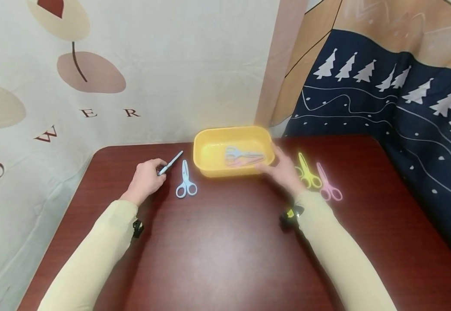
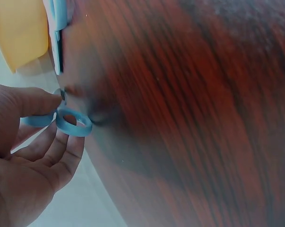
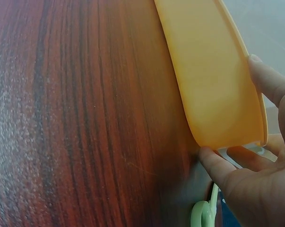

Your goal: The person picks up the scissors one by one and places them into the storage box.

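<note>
Cream at the sleeves (image 1: 97, 239), pinches blue scissors (image 1: 171, 162) with left hand (image 1: 146, 178) toward far-left corner of worktop (image 1: 213, 242) and grips yellow tray (image 1: 225, 172) at far edge with right hand (image 1: 282, 172), seemingly for steadiness.

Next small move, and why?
Probably lift the held blue scissors rightward over the yellow bin. The left grip pinches them near the finger loops, a blue pair and a pink pair lie inside the bin, and the right grip holds its right end, which should keep it steady.
</note>
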Tool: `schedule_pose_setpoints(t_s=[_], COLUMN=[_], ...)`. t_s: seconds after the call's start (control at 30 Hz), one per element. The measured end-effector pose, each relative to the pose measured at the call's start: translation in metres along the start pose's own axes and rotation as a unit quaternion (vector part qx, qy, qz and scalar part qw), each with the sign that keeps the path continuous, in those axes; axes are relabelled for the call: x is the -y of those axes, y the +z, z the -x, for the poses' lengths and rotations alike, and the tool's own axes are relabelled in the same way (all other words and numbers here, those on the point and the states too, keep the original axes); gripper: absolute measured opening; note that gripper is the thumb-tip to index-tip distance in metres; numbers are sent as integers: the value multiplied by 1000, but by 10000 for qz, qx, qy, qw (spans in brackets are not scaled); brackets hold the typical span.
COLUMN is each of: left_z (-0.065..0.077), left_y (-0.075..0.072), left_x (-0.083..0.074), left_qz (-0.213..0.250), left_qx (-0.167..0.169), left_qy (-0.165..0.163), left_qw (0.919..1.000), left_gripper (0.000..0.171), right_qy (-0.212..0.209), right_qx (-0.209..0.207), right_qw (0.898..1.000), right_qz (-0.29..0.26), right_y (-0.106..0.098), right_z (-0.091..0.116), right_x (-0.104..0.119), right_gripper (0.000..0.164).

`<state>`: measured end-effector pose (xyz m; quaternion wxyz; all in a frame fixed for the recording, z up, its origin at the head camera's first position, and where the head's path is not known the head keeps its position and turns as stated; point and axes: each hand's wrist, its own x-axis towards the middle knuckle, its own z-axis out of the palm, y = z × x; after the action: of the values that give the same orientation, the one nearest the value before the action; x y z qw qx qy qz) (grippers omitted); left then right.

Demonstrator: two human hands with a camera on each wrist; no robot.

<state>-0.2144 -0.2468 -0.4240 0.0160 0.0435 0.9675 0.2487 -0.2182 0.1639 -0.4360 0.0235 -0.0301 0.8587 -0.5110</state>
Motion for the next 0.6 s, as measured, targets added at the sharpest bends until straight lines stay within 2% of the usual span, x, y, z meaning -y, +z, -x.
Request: schedule_pose_setpoints(t_s=[0.1, 0.6], left_z=[-1, 5], left_y=[-1, -12], left_x=[1, 2], left_qz=[-29, 158], left_qx=[-86, -1073], left_qy=[7, -160], left_qw=[10000, 9940], left_gripper=[35, 26], right_qy=[13, 25], right_qx=[5, 13], right_qw=[10000, 10000], right_qz=[-17, 62], right_y=[0, 0], right_z=[-1, 0], right_x=[0, -1], right_gripper=[96, 96])
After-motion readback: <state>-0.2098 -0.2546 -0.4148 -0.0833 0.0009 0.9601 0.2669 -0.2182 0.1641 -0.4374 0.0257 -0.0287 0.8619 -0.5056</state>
